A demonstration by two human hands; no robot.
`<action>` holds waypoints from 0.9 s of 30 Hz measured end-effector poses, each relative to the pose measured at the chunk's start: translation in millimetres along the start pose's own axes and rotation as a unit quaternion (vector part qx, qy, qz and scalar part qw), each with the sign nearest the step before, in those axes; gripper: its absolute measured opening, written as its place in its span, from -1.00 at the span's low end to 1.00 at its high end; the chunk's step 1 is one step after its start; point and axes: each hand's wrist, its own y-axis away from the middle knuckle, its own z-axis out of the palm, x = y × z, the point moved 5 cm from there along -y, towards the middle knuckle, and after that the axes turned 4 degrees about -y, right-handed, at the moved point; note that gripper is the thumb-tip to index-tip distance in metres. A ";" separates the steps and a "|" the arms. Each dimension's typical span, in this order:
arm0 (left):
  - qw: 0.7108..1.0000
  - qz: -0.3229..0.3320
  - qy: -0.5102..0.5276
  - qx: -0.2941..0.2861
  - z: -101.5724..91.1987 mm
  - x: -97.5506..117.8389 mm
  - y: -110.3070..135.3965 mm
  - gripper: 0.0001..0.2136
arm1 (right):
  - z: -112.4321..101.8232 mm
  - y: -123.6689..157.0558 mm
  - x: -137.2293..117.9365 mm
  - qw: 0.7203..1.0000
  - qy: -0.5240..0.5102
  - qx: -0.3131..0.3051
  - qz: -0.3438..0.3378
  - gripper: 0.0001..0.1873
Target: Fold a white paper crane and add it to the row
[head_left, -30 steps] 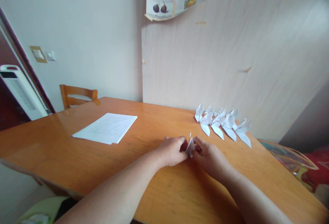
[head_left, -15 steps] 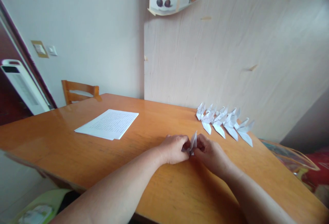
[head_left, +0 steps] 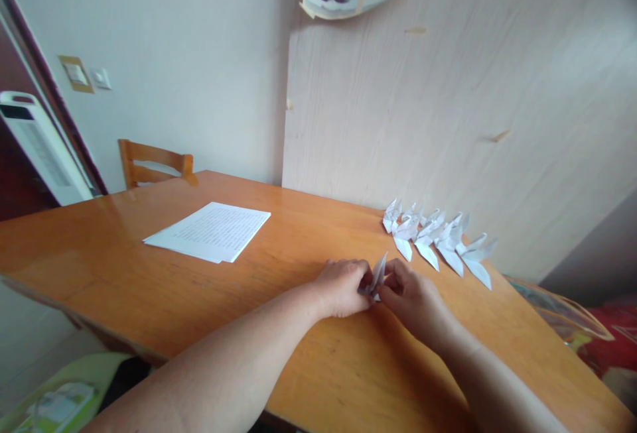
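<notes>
Between my hands, just above the wooden table (head_left: pixel 308 353), is a small folded white paper piece (head_left: pixel 379 272), one pointed flap sticking up. My left hand (head_left: pixel 345 287) is closed on its left side, the fingertips partly hidden behind the paper. My right hand (head_left: pixel 409 295) pinches it from the right with thumb and fingers. The lower part of the fold is mostly covered by my fingers. Beyond my right hand, several folded white paper cranes (head_left: pixel 449 244) stand in rows on the table near the wall.
A stack of printed paper sheets (head_left: pixel 213 229) lies on the left part of the table. A wooden chair (head_left: pixel 155 158) stands at the far left edge. The wall panel (head_left: pixel 398 121) borders the table's back. Below the near left edge is a pale green container (head_left: pixel 74 390).
The view has tilted and shifted slightly, so the scene sits a little differently. Both hands keep hold of the folded paper, whose upright flap leans slightly more to the right.
</notes>
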 end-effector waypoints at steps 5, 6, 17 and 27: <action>1.000 -0.019 0.004 -0.006 0.6 -1.0 -0.5 -0.78 | -3.3 3.5 -7.0 1.000 -0.020 0.019 -0.001 -0.83; 1.000 -0.019 0.005 -0.006 1.5 -1.3 -0.9 -0.78 | -3.8 3.4 -6.6 0.999 -0.027 0.025 -0.001 -0.83; 0.998 -0.023 0.063 -0.017 -0.5 -5.2 -0.1 -0.69 | -9.6 -0.2 4.8 0.999 -0.025 0.037 0.010 -0.94; 0.965 0.014 0.258 0.052 2.4 -13.5 -12.4 -0.78 | -13.1 -0.6 4.6 0.997 -0.073 0.020 0.032 -0.89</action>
